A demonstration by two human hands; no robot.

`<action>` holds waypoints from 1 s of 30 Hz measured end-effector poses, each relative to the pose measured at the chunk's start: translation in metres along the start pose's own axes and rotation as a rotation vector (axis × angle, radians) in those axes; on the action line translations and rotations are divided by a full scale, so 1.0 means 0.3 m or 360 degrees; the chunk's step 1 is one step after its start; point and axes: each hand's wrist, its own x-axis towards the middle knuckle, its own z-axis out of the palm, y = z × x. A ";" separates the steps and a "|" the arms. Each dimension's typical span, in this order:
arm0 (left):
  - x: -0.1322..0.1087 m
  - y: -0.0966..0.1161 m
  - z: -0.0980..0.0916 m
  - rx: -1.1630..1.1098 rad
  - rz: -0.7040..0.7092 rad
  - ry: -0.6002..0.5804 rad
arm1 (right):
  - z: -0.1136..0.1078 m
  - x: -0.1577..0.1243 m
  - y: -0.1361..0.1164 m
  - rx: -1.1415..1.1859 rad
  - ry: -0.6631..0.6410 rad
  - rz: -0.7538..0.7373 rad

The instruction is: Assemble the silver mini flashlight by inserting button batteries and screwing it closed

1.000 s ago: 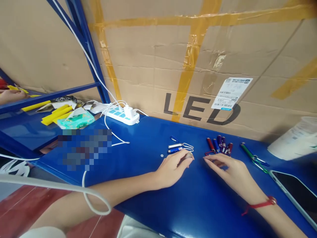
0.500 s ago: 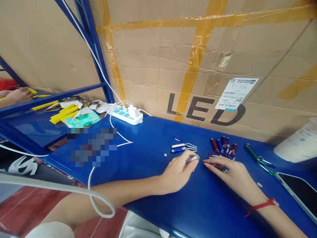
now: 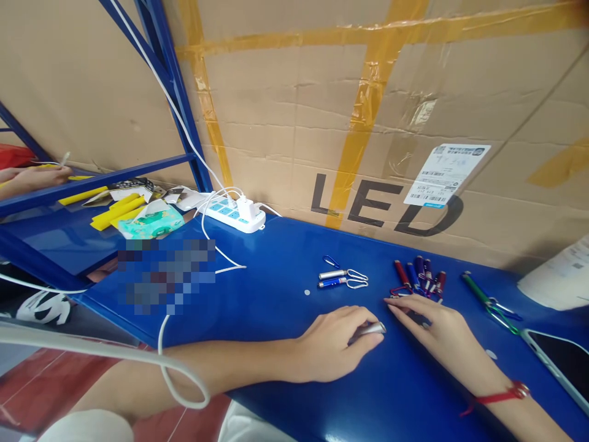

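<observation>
My left hand [image 3: 338, 344] is closed around a small silver keychain flashlight [image 3: 372, 329], whose one end shows between thumb and fingers. My right hand [image 3: 430, 319] has thumb and forefinger nearly together, its other fingers curled over something small and greyish that I cannot make out. Just beyond its fingertips lies a cluster of red, blue and purple keychain flashlights [image 3: 419, 273] with clips. Farther left, a silver flashlight [image 3: 333, 275] and a blue flashlight [image 3: 332, 283] rest side by side, their silver carabiners pointing right. A loose blue carabiner [image 3: 330, 261] sits behind them.
A green flashlight [image 3: 476, 288] and a phone [image 3: 556, 362] lie on the right of the blue table [image 3: 271, 276], near a white roll [image 3: 559, 276]. A power strip [image 3: 234, 215] with white cables is at the back left. Another person's hand [image 3: 39, 176] shows far left.
My left hand has moved toward me and slightly right with the silver flashlight, away from the pair on the table. My right hand has shifted slightly right. The other person's hand has moved a little.
</observation>
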 end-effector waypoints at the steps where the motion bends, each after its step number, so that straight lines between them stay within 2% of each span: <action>1: 0.002 -0.002 -0.003 -0.0023 0.0006 0.0009 | 0.003 -0.001 0.004 -0.0002 0.0003 -0.0017; 6: 0.015 -0.014 -0.019 -0.0103 -0.0007 0.0122 | 0.011 -0.009 0.029 -0.0013 0.0083 -0.0066; 12: 0.033 -0.025 -0.027 -0.0218 -0.0061 0.0265 | -0.004 -0.004 0.029 -0.0005 0.0180 0.0021; 17: 0.056 -0.035 -0.035 -0.0171 -0.0075 0.0360 | -0.013 0.001 -0.018 0.0293 0.0069 0.0173; 19: 0.065 -0.038 -0.038 -0.0159 -0.0065 0.0365 | -0.018 0.004 -0.048 0.0437 0.0048 0.0284; 24: 0.072 -0.042 -0.028 -0.0145 0.0021 0.0334 | -0.031 0.013 -0.119 0.0971 0.0270 0.0543; 27: 0.063 -0.044 -0.013 -0.0104 0.0087 0.0245 | -0.029 0.013 -0.152 0.1162 0.0385 0.0504; 30: 0.052 -0.044 -0.002 -0.0068 0.0105 0.0206 | -0.023 0.012 -0.177 0.1158 0.0390 0.0402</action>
